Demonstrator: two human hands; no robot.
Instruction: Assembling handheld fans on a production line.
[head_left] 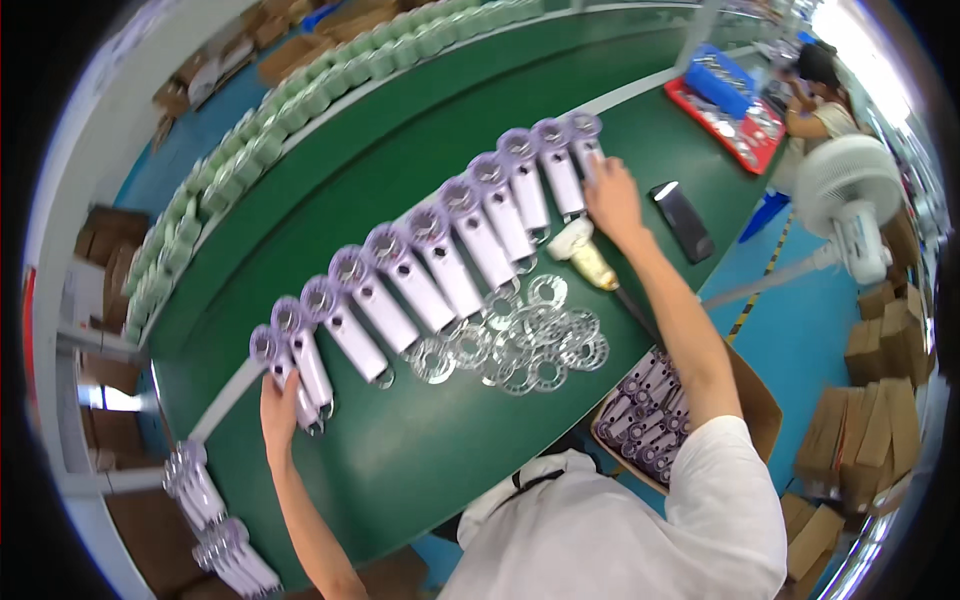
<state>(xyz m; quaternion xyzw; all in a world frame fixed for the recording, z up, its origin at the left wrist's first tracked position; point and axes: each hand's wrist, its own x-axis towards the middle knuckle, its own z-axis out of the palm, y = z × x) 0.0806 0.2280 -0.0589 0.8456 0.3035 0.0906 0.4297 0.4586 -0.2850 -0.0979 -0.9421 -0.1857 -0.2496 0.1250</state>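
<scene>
A slanting row of lilac handheld fan bodies (397, 288) lies on the green table (450, 420), round heads pointing away from me and wrist loops at several near ends. My left hand (279, 405) has its fingers round the handle of the leftmost fan body (264, 345). At the other end, my right hand (612, 195) grips the handle of the rightmost fan body (586, 128). Clear plastic rings (548, 330) are heaped on the near side of the row. Close to my right wrist lies a white and yellow corded tool (585, 257).
A black phone-like slab (682, 221) and a red tray (755, 140) with a blue bin (720, 80) are at the right. Pale green parts (260, 150) line the far ledge. A carton of fan bodies (645, 415), a white fan (850, 185) and another person (825, 105) are nearby.
</scene>
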